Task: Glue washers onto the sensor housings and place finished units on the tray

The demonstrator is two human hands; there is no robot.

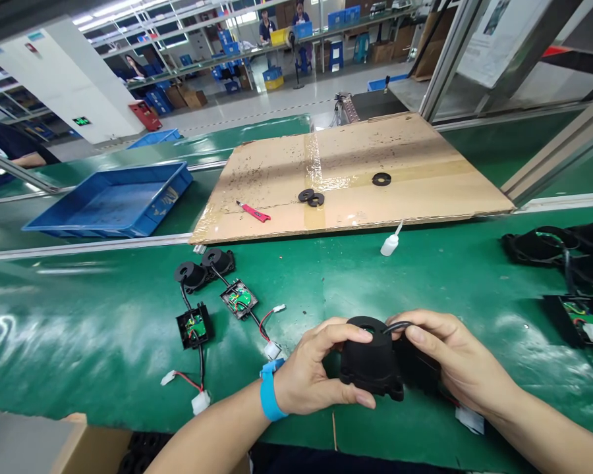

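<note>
My left hand (326, 368), with a blue wrist strap (271, 392), grips a black round plastic housing (370, 362) with a ring-shaped top. My right hand (439, 349) pinches the black cable (398, 326) that comes out of this ring. Beneath the right fingers is a dark box-like part (418, 365), mostly hidden, and a white connector (469, 419) shows below that hand. To the left lie two similar assemblies, each a black housing wired to an open box with a green circuit board (240, 299), (195, 327) and white connectors.
A cardboard sheet (277, 158) bears a red cutter knife (254, 211) and several black foam rings (381, 179). A white dropper bottle (389, 245) stands before it. A blue tray (113, 197) sits at left, more housings (538, 247) at right. A carton (89, 447) is at lower left.
</note>
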